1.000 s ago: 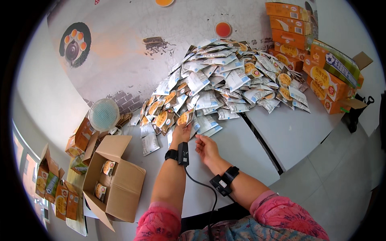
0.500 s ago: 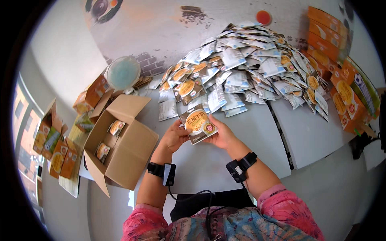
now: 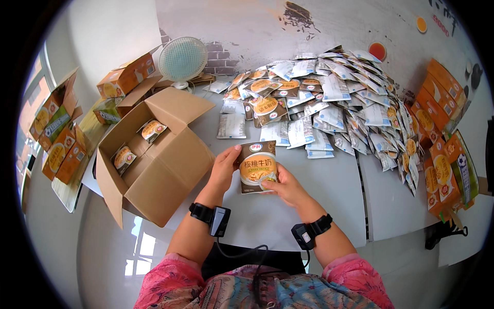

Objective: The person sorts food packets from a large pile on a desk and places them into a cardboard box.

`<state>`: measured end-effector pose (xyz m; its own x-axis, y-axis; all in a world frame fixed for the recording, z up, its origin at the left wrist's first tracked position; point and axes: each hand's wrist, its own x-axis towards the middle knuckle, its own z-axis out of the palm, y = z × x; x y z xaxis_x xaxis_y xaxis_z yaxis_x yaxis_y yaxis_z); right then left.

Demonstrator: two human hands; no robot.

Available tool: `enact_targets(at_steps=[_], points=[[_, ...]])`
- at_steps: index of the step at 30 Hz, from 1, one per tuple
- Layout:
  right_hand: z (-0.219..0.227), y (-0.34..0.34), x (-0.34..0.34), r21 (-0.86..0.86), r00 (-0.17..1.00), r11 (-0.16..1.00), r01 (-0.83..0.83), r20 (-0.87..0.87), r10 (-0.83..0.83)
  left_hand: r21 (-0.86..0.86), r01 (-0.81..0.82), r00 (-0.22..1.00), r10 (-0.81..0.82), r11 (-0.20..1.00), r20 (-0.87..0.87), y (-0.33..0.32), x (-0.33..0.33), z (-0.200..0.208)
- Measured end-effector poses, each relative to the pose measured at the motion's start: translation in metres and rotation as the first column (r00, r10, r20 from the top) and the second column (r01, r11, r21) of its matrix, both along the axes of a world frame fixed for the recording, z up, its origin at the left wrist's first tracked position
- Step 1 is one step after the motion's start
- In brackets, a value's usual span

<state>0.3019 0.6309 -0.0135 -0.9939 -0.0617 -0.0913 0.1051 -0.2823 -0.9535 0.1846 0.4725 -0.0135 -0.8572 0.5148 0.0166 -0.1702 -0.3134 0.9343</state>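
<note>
Above the near part of the grey table I hold up a brown sachet (image 3: 257, 167) printed with a bowl of creamy food. My left hand (image 3: 224, 166) grips its upper left edge, while my right hand (image 3: 289, 186) pinches the lower right corner, thumb across the front. The fingers behind the sachet are hidden. Beyond it spreads a large heap of similar sachets (image 3: 335, 88), many with their white backs up. To the left stands an open cardboard box (image 3: 167, 177), with two small printed packs (image 3: 124, 158) inside.
A round pale-green fan (image 3: 183, 58) stands at the back left. Orange cartons (image 3: 127, 76) lie near it, and more orange cartons (image 3: 445, 170) are stacked at the right edge. A dark seam (image 3: 363, 198) splits the tabletop. A cable (image 3: 242, 254) links my wrist devices.
The sachet has been turned more upright. My left hand has slid up its left edge, and my right thumb now covers its lower corner. The whole view has shifted.
</note>
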Motion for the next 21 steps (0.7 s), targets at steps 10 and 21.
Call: enact_targets(at_steps=[10,21], points=[[-0.006,0.0,-0.002,-0.018,0.998,1.0,-0.012,-0.056,0.011,0.088,-0.055,0.997,0.06,0.995,-0.057,0.004,0.003,-0.001],[-0.005,0.006,-0.004,-0.073,0.954,0.952,0.298,-0.019,-0.3,-0.091,0.056,0.976,-0.074,0.994,-0.206,0.009,0.011,-0.006]])
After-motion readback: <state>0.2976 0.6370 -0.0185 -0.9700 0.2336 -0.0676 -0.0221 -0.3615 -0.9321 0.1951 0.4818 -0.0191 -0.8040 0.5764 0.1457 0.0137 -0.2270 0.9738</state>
